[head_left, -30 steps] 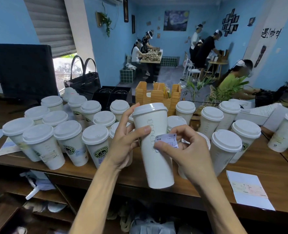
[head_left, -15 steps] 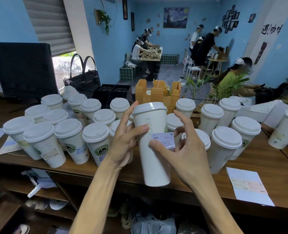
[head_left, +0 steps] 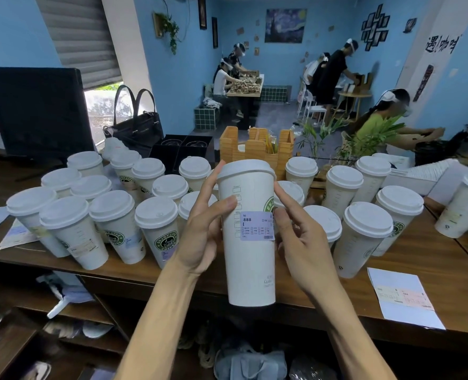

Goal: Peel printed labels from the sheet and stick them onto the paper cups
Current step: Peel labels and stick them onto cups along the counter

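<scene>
The tall cup (head_left: 250,242) is held up off the counter (head_left: 392,272), just in front of the wooden organiser (head_left: 254,145) and between the two clusters of lidded cups, with the left hand (head_left: 202,229) wrapped round its left side, thumb pressed on the front and fingers curled behind toward the lid (head_left: 245,170). The purple label (head_left: 256,225) is already stuck on the front wall, about halfway up, and its right edge is touched by the fingertips of the right hand (head_left: 301,242), whose fingers are loosely bent and spread, nothing pinched. The main risk looks like a lifted right edge: the label wraps onto the curve near the green logo (head_left: 269,205), so if it isn't rubbed down properly a corner could be left sticking up, or a crease pressed in. It also looks very slightly skewed against the printed boxes (hard to be sure with the lens distortion), and that can't be fixed once pressed flat. A squeeze from the left hand could dent the paper wall or pop the lid, and the cups just behind could be knocked when this one gets set down. As for orientation: the cup's long axis runs near vertical, lid up and base down toward the counter edge, maybe tipped a hair away at the top. The label's long side runs horizontally round the cup, text upright and facing the camera. The backing sheet (head_left: 404,300) lies on the counter well to the right of the organiser, near the front edge.
</scene>
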Action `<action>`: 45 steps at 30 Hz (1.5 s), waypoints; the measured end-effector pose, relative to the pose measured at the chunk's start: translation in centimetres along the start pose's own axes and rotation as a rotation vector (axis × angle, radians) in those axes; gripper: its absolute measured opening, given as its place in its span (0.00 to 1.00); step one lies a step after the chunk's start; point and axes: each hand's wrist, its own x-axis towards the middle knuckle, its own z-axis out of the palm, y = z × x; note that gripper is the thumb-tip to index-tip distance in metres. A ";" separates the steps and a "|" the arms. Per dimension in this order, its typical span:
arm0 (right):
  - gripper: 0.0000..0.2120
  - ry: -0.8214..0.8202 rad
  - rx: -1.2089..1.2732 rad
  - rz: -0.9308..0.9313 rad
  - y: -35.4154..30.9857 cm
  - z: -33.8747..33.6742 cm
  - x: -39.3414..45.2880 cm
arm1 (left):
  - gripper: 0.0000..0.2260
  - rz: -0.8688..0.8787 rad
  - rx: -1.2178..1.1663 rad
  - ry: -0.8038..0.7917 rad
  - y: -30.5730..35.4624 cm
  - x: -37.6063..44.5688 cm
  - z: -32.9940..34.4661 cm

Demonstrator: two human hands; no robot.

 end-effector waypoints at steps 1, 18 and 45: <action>0.17 -0.004 0.007 -0.006 0.1 0.0 -0.1 | 0.36 0.007 -0.002 -0.001 0.0 -0.1 0.0; 0.26 -0.145 -0.055 0.011 0.5 0.1 -0.7 | 0.33 0.022 -0.014 0.027 0.2 -0.8 -0.4; 0.38 -0.029 -0.052 0.016 -0.5 1.2 1.2 | 0.31 0.195 0.382 0.149 0.9 -0.9 -0.4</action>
